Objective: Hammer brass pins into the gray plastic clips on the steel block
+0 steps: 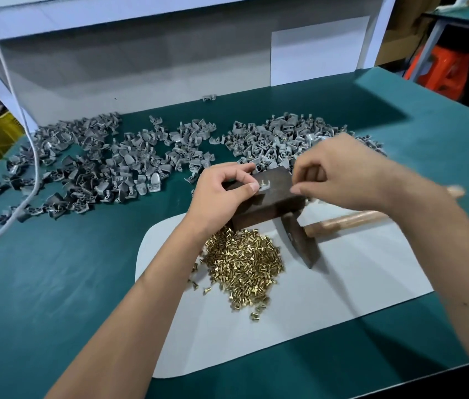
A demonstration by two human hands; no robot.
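atop the steel block point(268, 197) sits one gray clip point(265, 187) with a brass pin point(261, 184) upright in it — left hand point(221, 194) pinches it, right hand point(340, 180) is curled beside, whether grasping anything i cannot tell. hammer point(302, 240) and brass pins point(242, 266) lie on the white mat point(357, 277) — more clips point(106, 165) litter the desk point(54, 283).

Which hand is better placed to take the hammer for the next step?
Probably the right hand: the hammer lies on its side, handle pointing right beneath that forearm. The left hand steadies the clip on the steel block.
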